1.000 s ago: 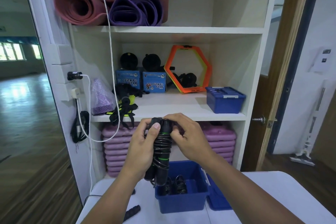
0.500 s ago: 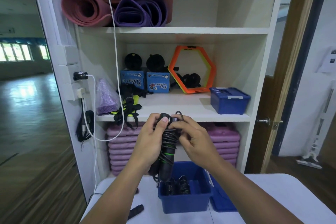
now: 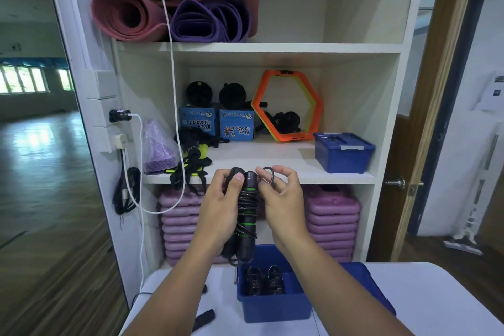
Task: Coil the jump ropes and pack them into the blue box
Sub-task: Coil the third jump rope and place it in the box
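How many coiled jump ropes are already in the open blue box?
2: the left bundle and the right bundle lie side by side in the blue box. The right forearm covers part of it, so more may be hidden.

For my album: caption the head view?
Left hand grips a coiled jump rope, right hand pinches its loop, above the blue box.

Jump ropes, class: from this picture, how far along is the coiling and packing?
Done: two coiled ropes lie in the blue box. In hand: the left hand grips a nearly wound rope; the right hand pinches its loose loop. Left: boxing it, and probably the black handle on the table.
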